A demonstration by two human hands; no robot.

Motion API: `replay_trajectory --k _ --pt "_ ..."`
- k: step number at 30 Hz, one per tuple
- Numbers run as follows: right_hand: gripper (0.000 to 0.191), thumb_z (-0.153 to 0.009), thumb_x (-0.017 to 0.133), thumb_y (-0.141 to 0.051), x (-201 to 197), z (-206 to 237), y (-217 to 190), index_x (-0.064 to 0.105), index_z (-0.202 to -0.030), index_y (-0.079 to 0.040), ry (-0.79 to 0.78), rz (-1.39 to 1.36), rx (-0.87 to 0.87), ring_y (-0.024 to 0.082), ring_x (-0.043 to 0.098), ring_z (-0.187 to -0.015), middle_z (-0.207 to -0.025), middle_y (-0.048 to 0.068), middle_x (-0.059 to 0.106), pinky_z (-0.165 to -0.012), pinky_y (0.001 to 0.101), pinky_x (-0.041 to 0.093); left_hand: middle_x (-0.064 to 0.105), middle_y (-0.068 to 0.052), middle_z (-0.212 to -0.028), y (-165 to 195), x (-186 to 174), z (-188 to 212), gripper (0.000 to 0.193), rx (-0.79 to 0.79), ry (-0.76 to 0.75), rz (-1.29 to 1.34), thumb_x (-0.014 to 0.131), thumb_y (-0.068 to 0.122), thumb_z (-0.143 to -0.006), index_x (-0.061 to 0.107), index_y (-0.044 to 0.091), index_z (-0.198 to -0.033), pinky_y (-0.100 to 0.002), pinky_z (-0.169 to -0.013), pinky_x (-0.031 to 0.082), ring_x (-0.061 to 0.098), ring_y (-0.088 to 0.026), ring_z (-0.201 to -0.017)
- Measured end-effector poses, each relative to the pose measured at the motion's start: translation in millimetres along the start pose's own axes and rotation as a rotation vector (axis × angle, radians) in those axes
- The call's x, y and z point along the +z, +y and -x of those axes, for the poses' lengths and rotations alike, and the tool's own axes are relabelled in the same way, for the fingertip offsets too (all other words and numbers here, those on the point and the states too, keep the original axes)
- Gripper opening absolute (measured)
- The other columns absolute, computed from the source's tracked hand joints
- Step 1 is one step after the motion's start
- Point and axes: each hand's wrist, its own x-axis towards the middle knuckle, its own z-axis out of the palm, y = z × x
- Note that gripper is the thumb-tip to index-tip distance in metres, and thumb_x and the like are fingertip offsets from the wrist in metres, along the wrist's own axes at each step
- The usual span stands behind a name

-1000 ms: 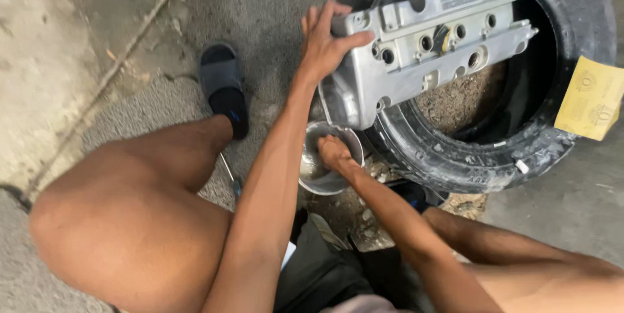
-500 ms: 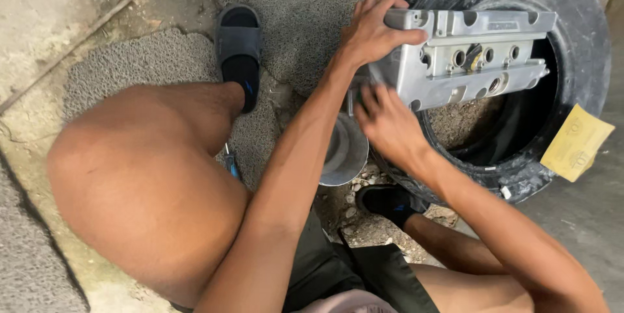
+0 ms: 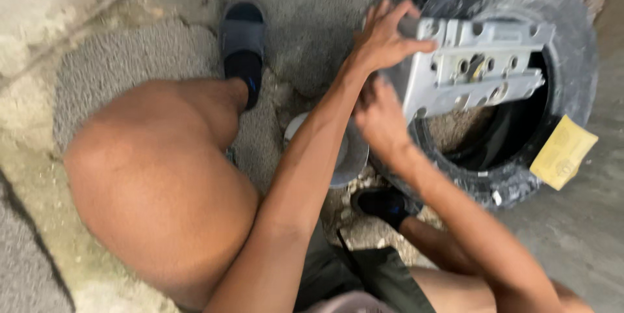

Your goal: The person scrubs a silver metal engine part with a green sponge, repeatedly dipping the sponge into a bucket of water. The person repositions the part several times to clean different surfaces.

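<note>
A grey cast-metal engine cover [image 3: 481,69] with several round holes rests tilted on a worn black tyre [image 3: 572,59] that lies flat on the ground. My left hand [image 3: 383,40] grips the cover's top left corner, fingers spread over its edge. Just below, my right hand [image 3: 380,121] presses against the cover's lower left end with curled fingers; blur hides whether anything is in it. A round metal bowl [image 3: 351,157] sits on the ground under my forearms, beside the tyre.
A yellow sheet [image 3: 562,154] lies on the tyre's right rim. My left foot in a dark sandal [image 3: 242,46] is at the top, my right foot in a dark sandal [image 3: 383,204] by the tyre. My bare knee [image 3: 149,176] fills the left. Rough concrete all around.
My right hand has left the metal bowl and risen to the cover's left end. The left hand stays on the cover's top corner. The view has shifted.
</note>
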Motion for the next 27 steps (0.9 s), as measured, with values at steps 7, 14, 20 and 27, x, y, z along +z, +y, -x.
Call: replay_trajectory --k 7,14,20,27 --pt "0.028 -0.076 0.064 -0.011 -5 12 1 0.072 -0.100 0.000 0.048 -0.088 0.019 0.032 0.055 -0.108 -0.113 0.018 0.067 -0.089 0.0398 0.047 0.052 -0.004 -0.124 0 10 1 0.071 -0.045 0.004 -0.051 0.087 0.062 -0.055 0.064 0.033 -0.116 -0.066 -0.098 0.036 0.043 -0.030 -0.133" --pt "0.025 -0.068 0.070 -0.011 -4 52 -20 0.073 -0.091 -0.001 0.034 -0.290 0.053 0.034 0.058 -0.108 -0.109 0.017 0.070 -0.094 0.0429 0.051 0.053 -0.005 -0.124 -5 13 1 0.068 0.001 0.006 0.004 0.090 0.057 -0.057 0.067 0.030 -0.116 -0.063 -0.099 0.034 0.042 -0.031 -0.130" --pt "0.013 -0.084 0.079 -0.005 18 169 37 0.073 -0.095 -0.006 0.396 -0.856 0.782 0.024 0.068 -0.102 -0.111 0.011 0.075 -0.085 0.0396 0.057 0.058 -0.009 -0.123 -7 13 14 0.061 0.130 0.092 0.093 0.089 0.050 -0.067 0.068 0.022 -0.117 -0.044 -0.103 0.045 0.052 -0.031 -0.123" --pt "0.023 -0.099 0.073 -0.007 120 209 126 0.065 -0.120 -0.006 0.956 -1.635 1.542 0.017 0.065 -0.085 -0.103 0.004 0.069 -0.070 0.0383 0.053 0.055 -0.013 -0.124 7 17 45 0.061 0.143 0.083 0.163 0.085 0.043 -0.073 0.067 0.013 -0.123 -0.045 -0.108 0.041 0.053 -0.032 -0.123"
